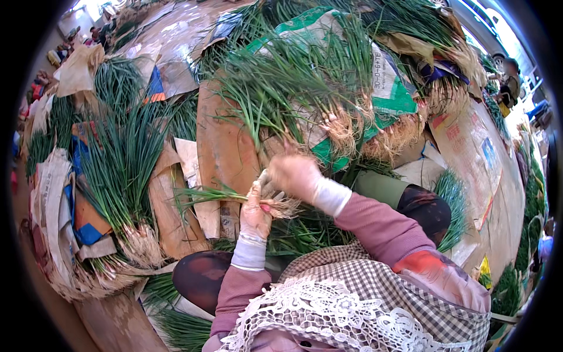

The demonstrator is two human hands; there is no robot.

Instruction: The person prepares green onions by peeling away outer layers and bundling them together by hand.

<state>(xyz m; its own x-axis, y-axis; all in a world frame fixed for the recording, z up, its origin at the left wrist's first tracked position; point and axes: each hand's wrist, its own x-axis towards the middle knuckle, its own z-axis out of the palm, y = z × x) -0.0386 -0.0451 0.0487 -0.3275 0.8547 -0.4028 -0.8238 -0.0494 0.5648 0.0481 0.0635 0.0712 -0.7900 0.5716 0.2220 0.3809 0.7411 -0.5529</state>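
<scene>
My left hand (255, 211) holds a small bunch of green onions (220, 193). Their leaves point left, and their pale roots and one reddish bulb stick out past the fingers on the right. Just above and to the right is my right hand (294, 175), blurred and close to the left fingertips. Its fingers are at the root ends of a loose pile of green onions (281, 79); the blur hides whether they grip a stem. That pile rests on a green and white woven sack (387, 79), its stringy roots facing me. Cut or loose green leaves (308, 231) lie in my lap.
A large bundle of green onions (127, 176) lies at the left on cardboard and sacks. More bundles (413, 22) are heaped at the far right. Flattened cardboard (228, 132) covers ground ahead. A printed sack (470, 154) lies right. Another person (510, 86) is at the far right.
</scene>
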